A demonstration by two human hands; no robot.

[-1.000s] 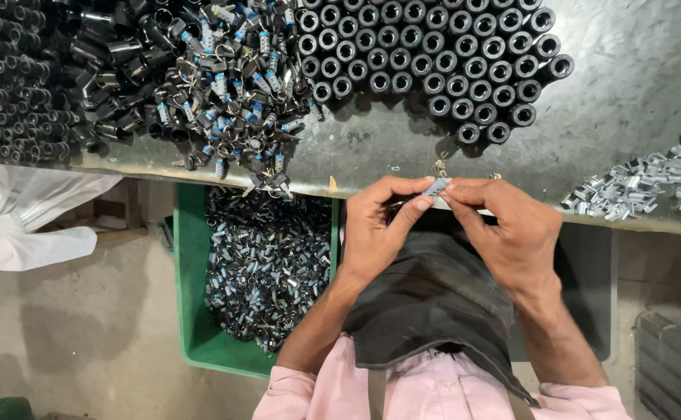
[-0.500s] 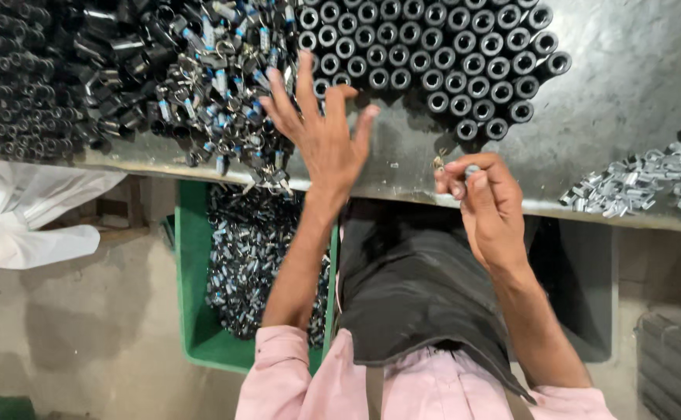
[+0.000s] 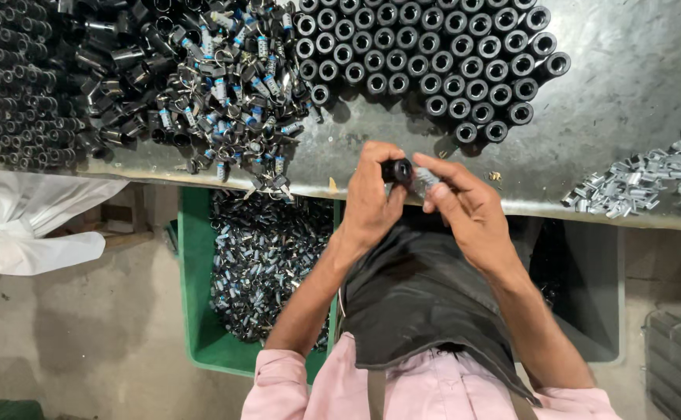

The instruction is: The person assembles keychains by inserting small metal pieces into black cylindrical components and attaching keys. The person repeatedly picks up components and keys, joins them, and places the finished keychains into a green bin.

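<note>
At the near edge of the grey metal table [image 3: 628, 54], both hands meet over a dark apron [image 3: 418, 295] on the person's lap. Largest on the table: a block of upright black tubes [image 3: 426, 54] along the far edge, a loose heap of black tubes [image 3: 29, 85] at the left end, and a tangle of blue-banded metal pieces [image 3: 239, 85] between them. A green bin [image 3: 196, 311] below the near edge holds more of those pieces. Small silver clips [image 3: 636, 183] lie near the right end.

The left hand [image 3: 371, 202] is curled, pinching one black tube [image 3: 397, 169] by its body. The right hand [image 3: 465, 206] pinches a small silver part [image 3: 426, 179] just beside the tube's mouth; whether they touch cannot be told.

Judgement: the fit goes best with the tube held steady, its opening facing the part, the part aligned squarely, and the work kept over the apron in case of a drop.
</note>
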